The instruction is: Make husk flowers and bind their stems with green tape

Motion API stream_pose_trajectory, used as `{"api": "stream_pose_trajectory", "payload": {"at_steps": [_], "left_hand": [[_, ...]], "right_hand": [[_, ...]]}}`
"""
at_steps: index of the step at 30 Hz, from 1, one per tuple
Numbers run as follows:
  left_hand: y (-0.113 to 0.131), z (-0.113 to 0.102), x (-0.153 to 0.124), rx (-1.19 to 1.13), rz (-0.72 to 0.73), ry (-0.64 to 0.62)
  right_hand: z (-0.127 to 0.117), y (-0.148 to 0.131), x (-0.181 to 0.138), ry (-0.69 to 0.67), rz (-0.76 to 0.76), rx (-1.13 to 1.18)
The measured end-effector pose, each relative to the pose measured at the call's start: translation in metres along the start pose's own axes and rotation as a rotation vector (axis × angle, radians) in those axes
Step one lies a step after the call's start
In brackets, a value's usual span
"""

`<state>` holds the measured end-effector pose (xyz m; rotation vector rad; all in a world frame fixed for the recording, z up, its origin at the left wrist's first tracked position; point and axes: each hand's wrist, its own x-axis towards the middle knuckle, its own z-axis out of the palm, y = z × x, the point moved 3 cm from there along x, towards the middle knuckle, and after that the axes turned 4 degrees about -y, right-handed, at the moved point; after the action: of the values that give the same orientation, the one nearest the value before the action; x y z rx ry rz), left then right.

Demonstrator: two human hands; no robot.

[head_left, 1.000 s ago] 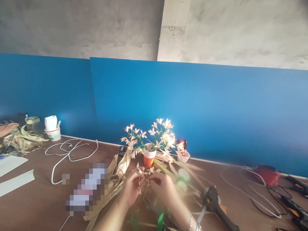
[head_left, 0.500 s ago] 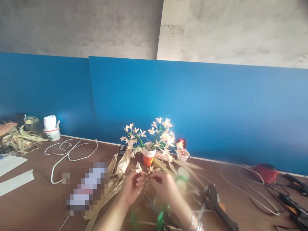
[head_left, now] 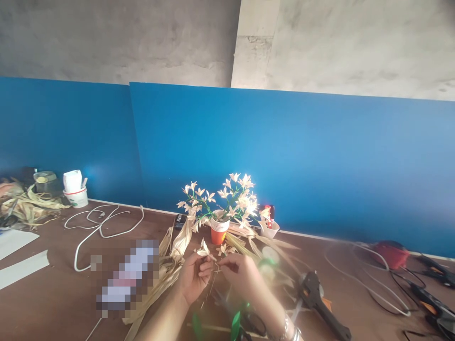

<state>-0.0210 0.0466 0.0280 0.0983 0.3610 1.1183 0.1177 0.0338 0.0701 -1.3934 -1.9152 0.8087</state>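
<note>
1 pale flower (head_left: 204, 249) sat pinched in L hand (head_left: 194, 279), prob 2 steady it, R hand (head_left: 239, 273) pinched thin strand (head_left: 216, 266) tbh

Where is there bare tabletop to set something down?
Front left, between the white strip and the pixelated object; also front right, between the glue gun and the black-and-orange tool. It's crowded around the left hand and right hand: corn husks and the paper cup of flowers.
</note>
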Motion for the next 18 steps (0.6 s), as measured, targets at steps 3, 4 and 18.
{"api": "stream_pose_trajectory", "payload": {"at_steps": [3,4,18], "left_hand": [[-0.0008,0.0015,-0.0004,-0.002,-0.021,0.002],[-0.0012,0.0018,-0.0006,-0.001,-0.029,0.006],[-0.0028,-0.0010,0.0009,-0.002,-0.047,0.003]], "right_hand": [[-0.0008,-0.0022,-0.0008,0.006,0.003,0.006],[-0.0009,-0.0025,-0.0008,0.003,0.002,0.010],[-0.0010,-0.0007,0.0000,0.023,-0.003,-0.019]]}}
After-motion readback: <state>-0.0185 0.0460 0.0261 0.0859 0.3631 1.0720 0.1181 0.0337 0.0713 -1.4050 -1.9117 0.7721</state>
